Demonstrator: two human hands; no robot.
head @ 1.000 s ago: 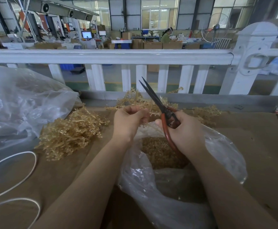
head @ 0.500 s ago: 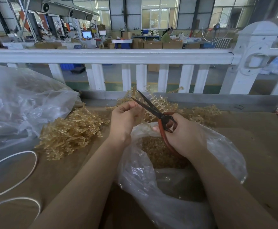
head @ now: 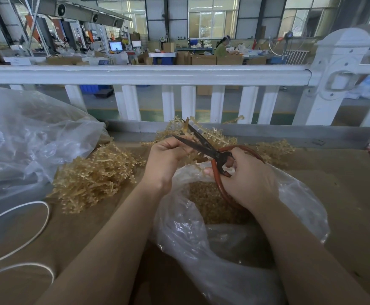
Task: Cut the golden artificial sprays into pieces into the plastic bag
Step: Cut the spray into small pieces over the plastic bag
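A heap of golden sprays point(head: 96, 175) lay on the brown table point(head: 344, 194), left of your hands. Your left hand point(head: 166, 159) pinched a golden spray point(head: 218, 137) that rose just beyond your fingers. Your right hand point(head: 247, 181) gripped the red-handled scissors point(head: 203, 146), blades parted around that spray. Both hands hovered above the open plastic bag point(head: 201, 243), where cut golden pieces point(head: 203, 201) lay inside.

Golden spray point(head: 203, 137) between open scissor blades point(head: 198, 143), cut pieces in clear plastic bag point(head: 300, 199)
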